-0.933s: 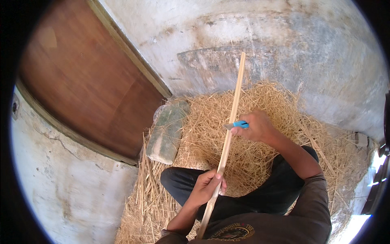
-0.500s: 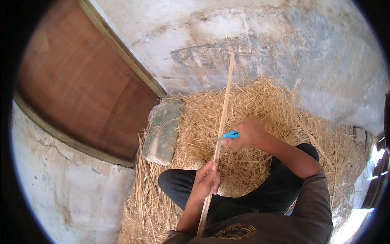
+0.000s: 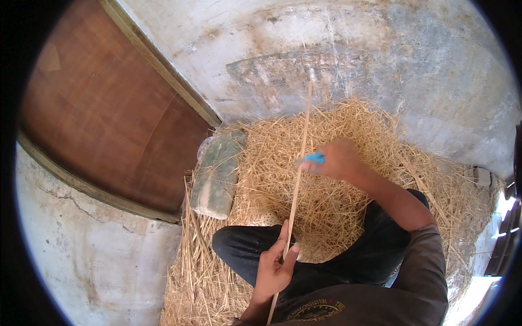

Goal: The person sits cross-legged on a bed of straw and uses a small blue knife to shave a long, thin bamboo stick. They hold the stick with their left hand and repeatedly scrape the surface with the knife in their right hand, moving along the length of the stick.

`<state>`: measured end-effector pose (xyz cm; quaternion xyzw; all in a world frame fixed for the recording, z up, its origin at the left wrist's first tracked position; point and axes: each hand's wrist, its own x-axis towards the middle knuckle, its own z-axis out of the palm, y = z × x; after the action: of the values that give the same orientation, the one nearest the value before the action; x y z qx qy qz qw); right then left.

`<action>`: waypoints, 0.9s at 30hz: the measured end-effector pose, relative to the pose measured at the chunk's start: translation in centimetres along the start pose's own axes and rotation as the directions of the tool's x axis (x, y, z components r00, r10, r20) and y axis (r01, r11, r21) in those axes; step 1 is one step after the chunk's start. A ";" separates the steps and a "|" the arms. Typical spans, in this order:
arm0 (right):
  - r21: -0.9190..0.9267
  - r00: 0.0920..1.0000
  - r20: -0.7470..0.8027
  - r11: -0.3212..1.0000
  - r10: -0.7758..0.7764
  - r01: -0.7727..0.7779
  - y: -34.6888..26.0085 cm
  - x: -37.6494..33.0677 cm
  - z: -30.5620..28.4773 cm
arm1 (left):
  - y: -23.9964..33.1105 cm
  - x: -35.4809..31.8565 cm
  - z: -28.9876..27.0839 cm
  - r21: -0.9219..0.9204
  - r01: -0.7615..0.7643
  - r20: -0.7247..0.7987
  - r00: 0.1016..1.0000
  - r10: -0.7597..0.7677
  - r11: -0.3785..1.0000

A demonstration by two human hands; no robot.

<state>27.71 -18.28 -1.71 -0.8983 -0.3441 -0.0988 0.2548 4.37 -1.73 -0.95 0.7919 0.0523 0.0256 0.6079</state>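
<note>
A long, thin strip of pale wood or bamboo runs from my lap up toward the wall. My left hand grips its lower part, with thumb and fingers on either side. Farther up, my right hand is closed around a blue-handled cutter knife. The knife's short blade points left and meets or crosses the strip; motion blur hides whether it cuts in. Most of the knife's handle is hidden in my palm.
Dry shavings and straw-like scraps cover the floor around my crossed legs. To the left lies a worn greenish block, beside a brown wooden panel in a frame. A stained plaster wall rises ahead.
The knife and my right hand have moved up along the strip, away from me. My left hand has shifted slightly nearer me, its thumb now raised. The strip has turned and shows a narrower face.
</note>
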 end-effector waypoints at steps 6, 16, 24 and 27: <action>-0.007 0.961 -0.011 0.961 -0.277 0.277 -2.2 -2.4 2.5 | 0.8 -0.4 -0.6 0.314 0.049 -0.036 0.999 -0.039 0.948; -0.179 0.977 -0.067 0.961 0.201 -0.210 7.7 1.5 3.9 | 0.4 -1.4 0.3 0.116 0.005 0.078 0.997 -0.014 0.993; 0.067 0.983 0.132 0.991 -0.125 0.117 -2.0 -2.8 1.3 | -0.4 -1.5 0.0 -0.028 0.000 -0.013 1.000 0.000 1.000; 0.080 0.996 0.075 0.995 0.046 -0.052 0.9 -1.2 1.8 | -1.0 -2.2 -0.7 0.178 0.022 0.002 1.000 -0.023 0.984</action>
<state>27.44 -18.61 -4.06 -0.8983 -0.3347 -0.0458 0.2809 2.10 -1.01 -1.65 0.8424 0.0621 0.0122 0.5351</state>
